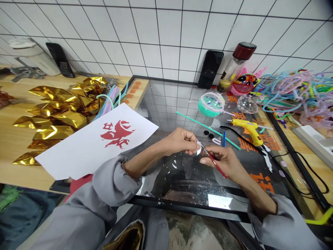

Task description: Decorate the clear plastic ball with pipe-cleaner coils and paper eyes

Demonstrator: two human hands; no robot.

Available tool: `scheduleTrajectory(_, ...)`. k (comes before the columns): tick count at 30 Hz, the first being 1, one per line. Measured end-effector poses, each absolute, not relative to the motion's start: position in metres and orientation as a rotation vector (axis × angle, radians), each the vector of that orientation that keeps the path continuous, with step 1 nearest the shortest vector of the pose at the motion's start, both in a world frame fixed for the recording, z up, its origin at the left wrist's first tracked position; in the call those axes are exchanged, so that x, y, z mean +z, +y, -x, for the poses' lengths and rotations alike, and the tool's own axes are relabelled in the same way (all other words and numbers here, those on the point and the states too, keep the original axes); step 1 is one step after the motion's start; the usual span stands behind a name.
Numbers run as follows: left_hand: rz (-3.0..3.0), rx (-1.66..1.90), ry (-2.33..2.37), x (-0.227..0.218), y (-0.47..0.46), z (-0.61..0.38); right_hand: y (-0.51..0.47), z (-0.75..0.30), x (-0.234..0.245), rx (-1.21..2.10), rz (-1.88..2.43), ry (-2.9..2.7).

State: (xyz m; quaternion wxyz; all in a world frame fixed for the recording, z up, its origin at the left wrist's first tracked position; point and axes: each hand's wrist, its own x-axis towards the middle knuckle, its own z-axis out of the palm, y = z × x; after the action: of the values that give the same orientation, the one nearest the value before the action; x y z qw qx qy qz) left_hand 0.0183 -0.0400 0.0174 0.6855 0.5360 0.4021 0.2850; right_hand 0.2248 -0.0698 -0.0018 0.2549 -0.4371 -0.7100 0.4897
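Note:
My left hand (182, 140) pinches a small white paper piece (199, 150) above the glossy black work mat (182, 173). My right hand (223, 160) is closed on small red-handled scissors (215, 163), whose tips meet the white piece. Both hands sit close together at the mat's middle. A white sheet with a red printed shape (104, 142) lies to the left, partly over the wooden table.
A yellow glue gun (248, 129) with black cord lies right of my hands, beside a teal stick (205, 126). A teal-rimmed clear dome (211, 103), a clear ball (247, 103), gold foil pieces (59, 107), coloured pipe cleaners (299, 93) and two phones lean near the tiled wall.

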Motion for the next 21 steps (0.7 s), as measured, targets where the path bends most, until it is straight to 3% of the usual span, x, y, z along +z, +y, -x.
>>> scheduleTrajectory(4,-1.197,0.636,0.917,0.021,-0.041,-0.018,-0.071,-0.223,-0.004,1.233,1.214,-1.937)
scheduleTrajectory(11,-1.059,0.948,1.002,0.019,-0.037,-0.019,-0.064,-0.224,-0.002,0.611,1.547,-2.064)
scheduleTrajectory(21,-0.851,1.217,0.937,0.007,-0.034,-0.025,-0.051,-0.212,-0.001,0.155,1.361,-2.444)
